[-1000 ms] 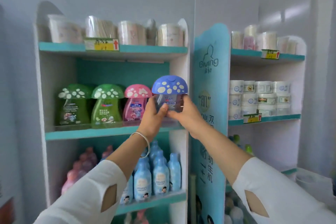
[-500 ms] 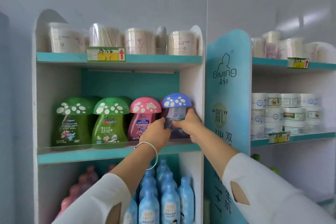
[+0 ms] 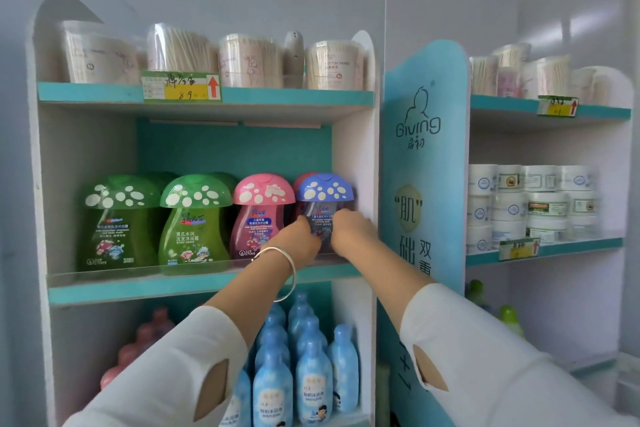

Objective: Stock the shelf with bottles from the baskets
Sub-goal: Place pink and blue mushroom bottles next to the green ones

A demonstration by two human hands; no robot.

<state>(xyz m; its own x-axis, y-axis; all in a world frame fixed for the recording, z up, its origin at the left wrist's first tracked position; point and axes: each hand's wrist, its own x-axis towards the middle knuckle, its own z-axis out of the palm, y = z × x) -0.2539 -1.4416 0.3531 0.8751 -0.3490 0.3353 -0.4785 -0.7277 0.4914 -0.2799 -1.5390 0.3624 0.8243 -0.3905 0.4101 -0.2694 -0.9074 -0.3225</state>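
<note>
Two green mushroom-cap bottles (image 3: 194,222) and a pink mushroom-cap bottle (image 3: 259,215) stand in a row on the middle shelf (image 3: 173,284). The left hand (image 3: 301,241) and right hand (image 3: 351,232) grip the blue mushroom-cap bottle (image 3: 323,191) from either side, upright at the row's right end

Blue white-spotted bottle cap (image 3: 324,187)

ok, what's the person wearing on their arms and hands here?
Both arms in white long sleeves; the left sleeve and right sleeve each have an oval cut-out near the elbow. Thin silver bangle on the left wrist. The left hand and right hand are bare, no gloves.
</note>
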